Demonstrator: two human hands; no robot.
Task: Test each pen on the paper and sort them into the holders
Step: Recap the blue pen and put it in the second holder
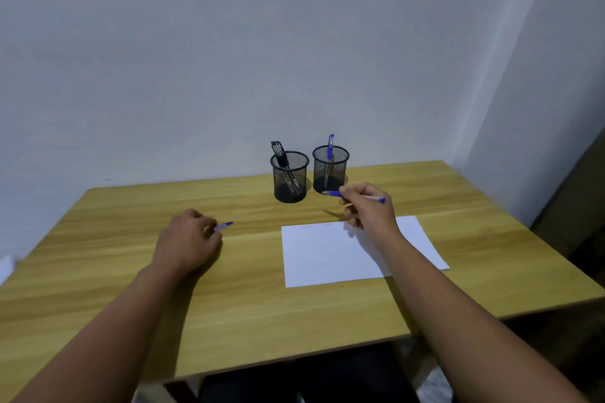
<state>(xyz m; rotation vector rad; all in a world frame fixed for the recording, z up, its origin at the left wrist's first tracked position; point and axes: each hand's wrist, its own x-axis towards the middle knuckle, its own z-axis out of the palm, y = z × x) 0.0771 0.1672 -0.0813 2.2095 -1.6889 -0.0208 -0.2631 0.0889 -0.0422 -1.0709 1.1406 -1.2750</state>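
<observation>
Two black mesh holders stand at the back of the table: the left holder (290, 177) contains black pens (280, 154), the right holder (330, 168) contains one blue pen (329, 149). My right hand (368, 206) grips a blue pen (334, 194) held roughly level above the table, its tip pointing left just in front of the right holder. A white sheet of paper (330, 255) lies below and right of that hand, with faint marks near its far edge. My left hand (190, 239) rests on the table, fingers closed on another blue pen (224, 225).
The wooden table (229, 304) sits against a white wall, with a corner at the right. Its front edge runs below my forearms. A dark piece of furniture (579, 206) stands at the far right, beside the table.
</observation>
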